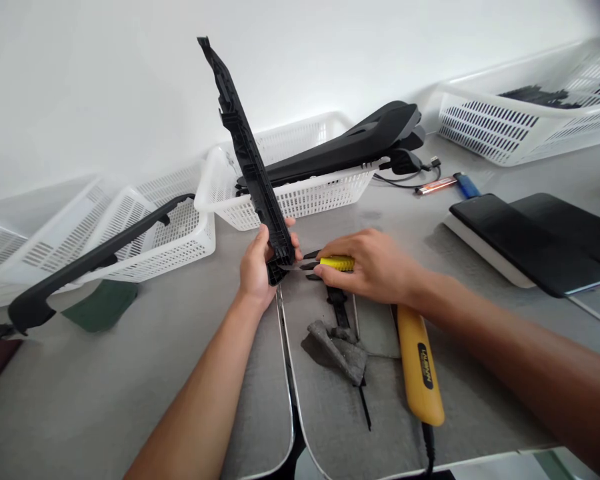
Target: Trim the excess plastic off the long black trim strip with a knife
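My left hand [261, 267] is closed round the lower end of a long black plastic trim piece [253, 167], which stands tilted with its ribbed side towards me. In my right hand [375, 267] is a yellow-and-black utility knife [337, 263]. Its thin blade reaches to the bottom end of the trim piece; whether it cuts in I cannot tell. Below my right hand lie a crumpled grey cloth [336, 350], a small black plastic part [338, 307] and a yellow-handled corded tool [423, 367], whose upper end is hidden by my wrist.
A white basket [300, 200] behind my hands holds black trim pieces. Another trim piece [100, 253] leans across baskets at the left, near a green sheet [100, 307]. To the right are dark phones [525, 240], a blue lighter [467, 187] and a further basket [500, 130]. A gap splits the two tabletops.
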Demonstrator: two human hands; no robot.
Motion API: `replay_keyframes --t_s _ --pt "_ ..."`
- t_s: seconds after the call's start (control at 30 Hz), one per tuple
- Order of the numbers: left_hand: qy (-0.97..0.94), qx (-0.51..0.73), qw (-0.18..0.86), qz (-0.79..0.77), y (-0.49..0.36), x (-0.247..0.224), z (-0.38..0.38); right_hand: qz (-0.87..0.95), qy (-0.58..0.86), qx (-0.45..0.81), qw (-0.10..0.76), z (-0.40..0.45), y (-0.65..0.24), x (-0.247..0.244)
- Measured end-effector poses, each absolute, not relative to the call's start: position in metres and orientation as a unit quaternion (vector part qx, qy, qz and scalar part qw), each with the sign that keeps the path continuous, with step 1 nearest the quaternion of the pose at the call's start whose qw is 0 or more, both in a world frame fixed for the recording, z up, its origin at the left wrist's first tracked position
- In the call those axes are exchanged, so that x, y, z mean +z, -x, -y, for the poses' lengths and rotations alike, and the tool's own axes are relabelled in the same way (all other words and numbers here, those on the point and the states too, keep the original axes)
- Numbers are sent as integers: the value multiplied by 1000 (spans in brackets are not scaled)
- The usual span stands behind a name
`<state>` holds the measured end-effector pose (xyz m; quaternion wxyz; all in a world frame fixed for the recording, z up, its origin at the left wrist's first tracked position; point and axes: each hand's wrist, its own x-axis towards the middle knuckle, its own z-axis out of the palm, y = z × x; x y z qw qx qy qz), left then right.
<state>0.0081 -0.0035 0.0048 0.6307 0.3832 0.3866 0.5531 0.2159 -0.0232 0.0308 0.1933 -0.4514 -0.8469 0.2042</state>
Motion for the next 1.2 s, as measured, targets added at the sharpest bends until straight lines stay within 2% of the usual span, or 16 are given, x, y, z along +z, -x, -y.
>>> replay_keyframes --t_s 0.2,0.63,0.77,0.93,1.07,1.2 --pt "-369 536 664 -368 -7 10 4 851 434 193 225 21 -218 28" --pt "-377 528 670 -361 -6 10 4 869 404 208 195 19 -221 27" --pt "-369 523 671 -373 -8 12 5 860 413 203 220 21 -219 28" --pt "-380 523 667 -370 -9 12 7 874 384 222 197 22 -217 26" --pt "-377 517 671 -375 -10 12 7 863 401 209 226 22 -216 25" --pt "-383 517 662 -384 -10 13 7 872 392 211 204 22 -216 26"
